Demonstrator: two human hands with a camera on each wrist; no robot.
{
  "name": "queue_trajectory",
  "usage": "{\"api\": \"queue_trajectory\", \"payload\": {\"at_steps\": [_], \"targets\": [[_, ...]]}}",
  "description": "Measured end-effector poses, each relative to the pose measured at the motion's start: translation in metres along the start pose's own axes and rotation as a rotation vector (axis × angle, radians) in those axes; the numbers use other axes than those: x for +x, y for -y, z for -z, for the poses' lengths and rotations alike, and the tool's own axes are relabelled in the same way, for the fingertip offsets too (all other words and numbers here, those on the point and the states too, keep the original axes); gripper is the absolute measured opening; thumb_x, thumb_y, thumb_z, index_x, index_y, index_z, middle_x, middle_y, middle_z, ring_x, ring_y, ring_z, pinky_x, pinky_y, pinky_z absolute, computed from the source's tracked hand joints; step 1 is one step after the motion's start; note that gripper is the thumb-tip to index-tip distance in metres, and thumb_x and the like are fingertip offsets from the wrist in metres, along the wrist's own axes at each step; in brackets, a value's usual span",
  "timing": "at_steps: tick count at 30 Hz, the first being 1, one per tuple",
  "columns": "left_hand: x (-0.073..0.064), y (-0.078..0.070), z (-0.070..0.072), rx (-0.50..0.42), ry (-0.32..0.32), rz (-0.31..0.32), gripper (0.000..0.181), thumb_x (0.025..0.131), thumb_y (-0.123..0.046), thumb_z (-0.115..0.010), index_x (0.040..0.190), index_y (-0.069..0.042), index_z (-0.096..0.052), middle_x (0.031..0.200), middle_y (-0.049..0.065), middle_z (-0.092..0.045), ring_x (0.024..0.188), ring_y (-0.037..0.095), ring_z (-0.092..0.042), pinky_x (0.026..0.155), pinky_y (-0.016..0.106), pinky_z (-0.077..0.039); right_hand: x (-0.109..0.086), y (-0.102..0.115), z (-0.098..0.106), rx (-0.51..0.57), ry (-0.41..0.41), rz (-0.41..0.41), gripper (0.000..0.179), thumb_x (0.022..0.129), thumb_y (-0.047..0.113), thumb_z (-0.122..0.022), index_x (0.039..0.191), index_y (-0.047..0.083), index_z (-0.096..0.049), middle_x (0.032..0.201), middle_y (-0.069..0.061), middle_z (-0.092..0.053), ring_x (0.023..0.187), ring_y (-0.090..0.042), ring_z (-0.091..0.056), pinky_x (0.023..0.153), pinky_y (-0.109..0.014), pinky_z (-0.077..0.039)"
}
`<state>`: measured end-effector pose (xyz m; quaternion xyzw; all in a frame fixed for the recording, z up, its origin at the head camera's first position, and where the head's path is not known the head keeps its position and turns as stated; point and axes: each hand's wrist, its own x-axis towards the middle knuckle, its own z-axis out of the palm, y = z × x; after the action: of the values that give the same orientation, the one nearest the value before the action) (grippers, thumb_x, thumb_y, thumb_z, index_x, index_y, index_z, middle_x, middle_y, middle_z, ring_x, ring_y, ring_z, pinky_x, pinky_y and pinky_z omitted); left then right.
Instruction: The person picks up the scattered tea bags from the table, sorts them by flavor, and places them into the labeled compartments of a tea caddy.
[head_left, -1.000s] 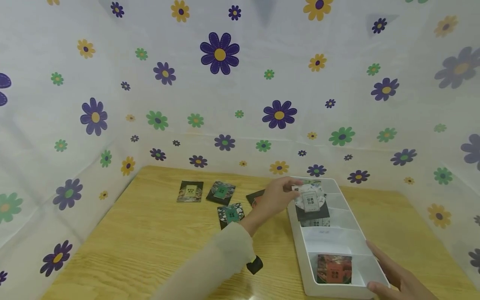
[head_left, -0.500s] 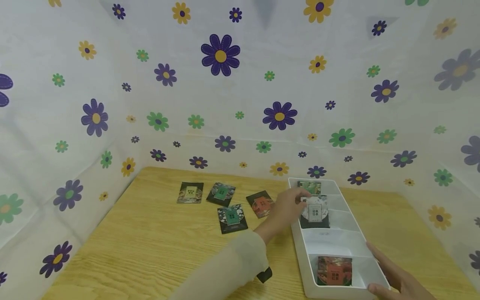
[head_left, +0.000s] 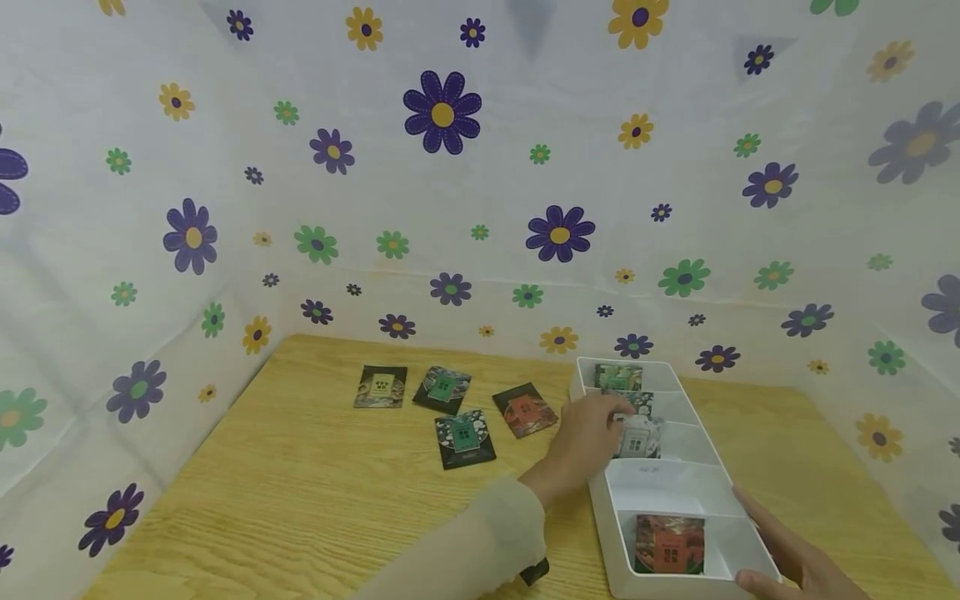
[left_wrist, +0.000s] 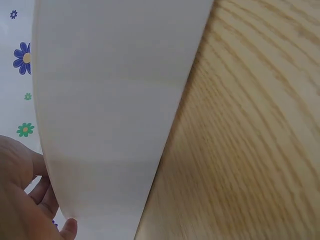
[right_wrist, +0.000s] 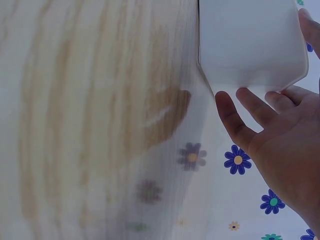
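Observation:
My left hand (head_left: 588,437) reaches over the left wall of a white divided tray (head_left: 600,508) and pinches a white-and-black tea sachet (head_left: 639,438) at its upper left. This sachet sits in the middle compartment, partly covered by the fingers. Behind it, a dark patterned sachet (head_left: 639,403) shows in the second compartment and a green sachet (head_left: 618,377) in the farthest one. A red sachet (head_left: 670,543) lies in the nearest compartment. At the tray's near right corner, my right hand (head_left: 798,554) grips it, thumb at the front and fingers along the side wall.
Left of the tray on the wooden table (head_left: 315,492) lie a red sachet (head_left: 527,410), a green-labelled one (head_left: 442,389), a white-patterned dark one (head_left: 465,439) and a yellow-labelled one (head_left: 380,387). A flower-print curtain (head_left: 480,183) encloses the back and sides.
My left hand has moved right and toward me, lowering the white sachet from over the back compartments into the middle one. The right hand stays on the tray corner.

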<state>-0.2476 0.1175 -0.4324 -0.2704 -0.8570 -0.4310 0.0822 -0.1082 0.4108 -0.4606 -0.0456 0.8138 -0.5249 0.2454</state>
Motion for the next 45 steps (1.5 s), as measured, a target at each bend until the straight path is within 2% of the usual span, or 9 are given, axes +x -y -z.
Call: {"api": "queue_trajectory", "payload": {"at_steps": [12, 19, 22, 26, 28, 32, 37, 41, 45], "targets": [[-0.008, -0.002, -0.006, 0.151, -0.042, -0.050, 0.012, 0.102, -0.015, -0.067, 0.104, -0.015, -0.079, 0.099, -0.008, -0.070, 0.099, 0.005, -0.064, 0.093, 0.023, -0.049, 0.000, 0.000, -0.001, 0.000, -0.011, 0.001, 0.086, 0.110, 0.020, -0.050, 0.160, 0.024, 0.020, 0.159, -0.044, 0.006, 0.111, 0.014, -0.051, 0.087, -0.031, -0.056], [-0.007, -0.004, -0.008, 0.561, -0.138, -0.131, 0.014, 0.101, -0.035, -0.068, 0.100, -0.031, -0.081, 0.097, -0.016, -0.072, 0.096, 0.007, -0.058, 0.090, 0.027, -0.040, 0.001, 0.002, -0.001, -0.017, -0.011, -0.011, 0.089, 0.109, 0.020, -0.052, 0.160, 0.024, 0.021, 0.158, -0.045, 0.006, 0.111, 0.013, -0.050, 0.087, -0.032, -0.055], [-0.005, -0.003, -0.007, 0.647, -0.182, -0.133, 0.013, 0.099, -0.040, -0.070, 0.097, -0.036, -0.082, 0.096, -0.019, -0.074, 0.093, 0.008, -0.055, 0.087, 0.028, -0.038, 0.000, 0.004, -0.001, -0.046, -0.028, -0.030, 0.089, 0.109, 0.021, -0.053, 0.160, 0.014, 0.020, 0.158, -0.045, 0.003, 0.124, -0.009, -0.056, 0.089, -0.036, -0.057], [-0.003, -0.002, -0.007, 0.579, -0.158, -0.078, 0.011, 0.096, -0.040, -0.073, 0.093, -0.036, -0.083, 0.094, -0.020, -0.074, 0.085, 0.006, -0.053, 0.091, 0.031, -0.039, 0.001, 0.006, -0.002, -0.082, -0.049, -0.058, 0.090, 0.108, 0.023, -0.055, 0.159, 0.004, 0.017, 0.158, -0.046, 0.000, 0.133, -0.044, -0.049, 0.090, -0.040, -0.057], [-0.002, -0.002, -0.007, 0.541, -0.140, -0.044, 0.011, 0.096, -0.040, -0.073, 0.093, -0.037, -0.083, 0.094, -0.020, -0.074, 0.083, 0.006, -0.050, 0.093, 0.032, -0.038, 0.001, 0.006, -0.002, -0.088, -0.051, -0.064, 0.090, 0.108, 0.023, -0.055, 0.159, 0.004, 0.018, 0.158, -0.046, 0.000, 0.133, -0.047, -0.047, 0.090, -0.039, -0.057], [-0.001, -0.002, -0.006, 0.547, -0.128, -0.025, 0.011, 0.096, -0.042, -0.073, 0.094, -0.038, -0.083, 0.094, -0.020, -0.074, 0.081, 0.006, -0.048, 0.089, 0.032, -0.036, 0.001, 0.006, -0.001, -0.102, -0.050, -0.065, 0.090, 0.108, 0.023, -0.055, 0.159, 0.004, 0.017, 0.158, -0.045, 0.000, 0.133, -0.039, -0.051, 0.091, -0.038, -0.056], [-0.003, 0.000, -0.004, 0.534, -0.122, -0.038, 0.015, 0.097, -0.045, -0.071, 0.100, -0.037, -0.083, 0.100, -0.017, -0.069, 0.093, 0.007, -0.052, 0.087, 0.030, -0.037, 0.001, 0.002, 0.000, -0.069, -0.033, -0.037, 0.090, 0.108, 0.022, -0.054, 0.160, 0.011, 0.019, 0.159, -0.045, 0.003, 0.120, 0.003, -0.053, 0.088, -0.030, -0.055], [-0.007, 0.010, 0.005, 0.338, -0.117, -0.053, 0.017, 0.100, -0.039, -0.069, 0.106, -0.031, -0.082, 0.112, -0.013, -0.069, 0.109, 0.007, -0.058, 0.095, 0.034, -0.042, 0.001, -0.001, 0.001, -0.051, -0.021, -0.011, 0.089, 0.109, 0.021, -0.052, 0.160, 0.024, 0.021, 0.158, -0.045, 0.003, 0.111, 0.016, -0.048, 0.086, -0.027, -0.054], [-0.012, 0.025, 0.026, -0.001, -0.055, 0.011, 0.021, 0.104, -0.028, -0.064, 0.114, -0.020, -0.080, 0.119, -0.009, -0.070, 0.114, 0.008, -0.061, 0.098, 0.033, -0.047, 0.000, 0.000, -0.001, -0.039, -0.020, -0.010, 0.089, 0.109, 0.020, -0.052, 0.160, 0.023, 0.022, 0.158, -0.046, 0.003, 0.110, 0.014, -0.050, 0.086, -0.031, -0.056]]}}
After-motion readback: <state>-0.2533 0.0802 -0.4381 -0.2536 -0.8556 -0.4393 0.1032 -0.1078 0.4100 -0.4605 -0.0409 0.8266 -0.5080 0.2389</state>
